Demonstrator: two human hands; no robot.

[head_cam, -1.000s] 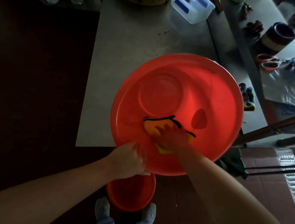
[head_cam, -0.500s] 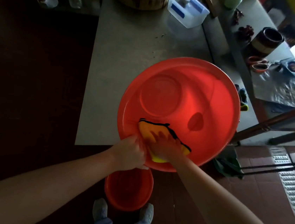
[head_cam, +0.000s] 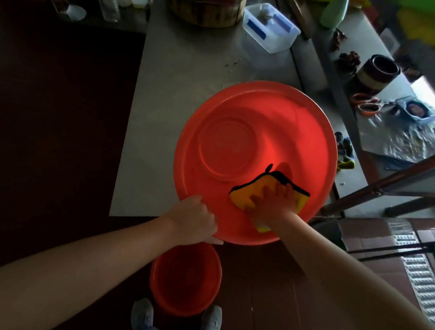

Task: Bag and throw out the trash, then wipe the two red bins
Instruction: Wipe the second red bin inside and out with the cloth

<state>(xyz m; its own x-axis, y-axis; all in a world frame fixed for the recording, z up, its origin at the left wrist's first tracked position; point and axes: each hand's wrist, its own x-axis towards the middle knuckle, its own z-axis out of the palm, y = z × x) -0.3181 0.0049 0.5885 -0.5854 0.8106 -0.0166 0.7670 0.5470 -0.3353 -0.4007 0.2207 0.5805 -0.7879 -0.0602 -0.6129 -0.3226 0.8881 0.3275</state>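
The large red bin (head_cam: 309, 137) lay tipped with its mouth toward the camera. Low on the bin's inner wall, right of its round base, a yellow cloth (head_cam: 242, 195) edged in black was spread under the right hand (head_cam: 271, 206), whose fingers were splayed flat and pressing, not bunching the fabric. At the bin's near rim the left hand (head_cam: 193, 220) gripped the edge, fingers curled over the lip and thumb beneath.

The step in hand looked to be wiping the inside of this bin. To do it well, the flat palm should probably carry the cloth in overlapping arcs around the wall, then across the base ring, with the rim grip turning the bin so that each unwiped stretch comes under the cloth. Firm bracing would matter, since the bin seemed only to lean on the steel table (head_cam: 178, 92) beneath and behind it.

Below the bin's near rim, on the floor, a smaller red bin (head_cam: 184, 277) stood upright, probably next in line. Beyond the bin's far rim sat a clear plastic box (head_cam: 270, 27) and a round wooden block (head_cam: 204, 8).
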